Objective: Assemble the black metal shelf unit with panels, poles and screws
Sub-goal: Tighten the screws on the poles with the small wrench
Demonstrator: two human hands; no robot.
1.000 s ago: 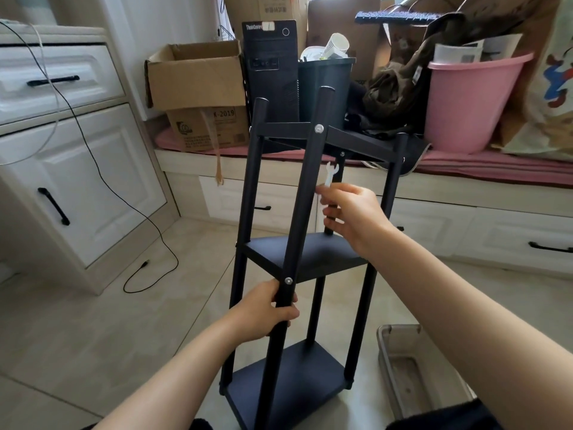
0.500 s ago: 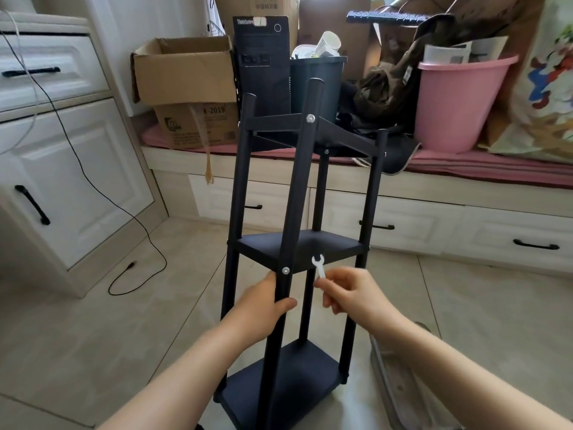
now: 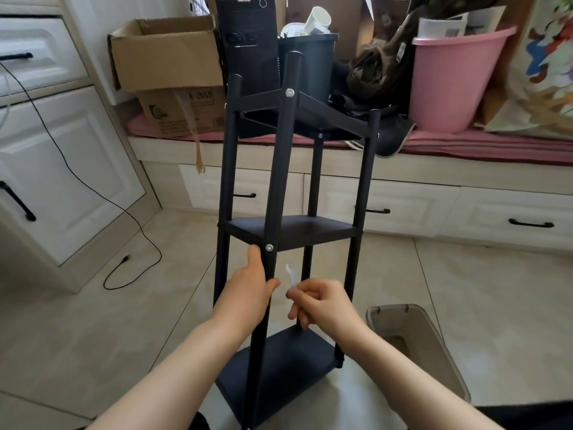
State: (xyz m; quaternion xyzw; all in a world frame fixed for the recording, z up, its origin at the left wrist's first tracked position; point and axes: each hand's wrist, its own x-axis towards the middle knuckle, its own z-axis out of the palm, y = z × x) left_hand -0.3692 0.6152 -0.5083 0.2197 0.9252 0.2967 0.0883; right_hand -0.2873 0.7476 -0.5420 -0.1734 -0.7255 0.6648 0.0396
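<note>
Now, shelf unit: the black metal shelf unit (image 3: 291, 234) stands upright on the tiled floor (image 3: 93, 321), three panels joined to four poles.
Near pole: the front pole (image 3: 280, 169) runs up the middle of the view, with one silver screw (image 3: 290, 92) at the top panel and another screw (image 3: 269, 247) at the middle panel.
Left hand: the left hand (image 3: 248, 293) grips the front pole just below the middle panel, fingers wrapped round it, thumb showing on the pole's right side.
Right hand: the right hand (image 3: 319, 302) pinches a small white wrench (image 3: 291, 274) between thumb and curled fingers, just right of the front pole; its open end points up.
Wrench contact: apart from the screw above it.
Floor, right: a translucent plastic bin (image 3: 434, 346) lies beside the bottom panel.
Bench behind: a cardboard box (image 3: 164, 54) and a pink bucket (image 3: 449, 82) sit on the window bench.
</note>
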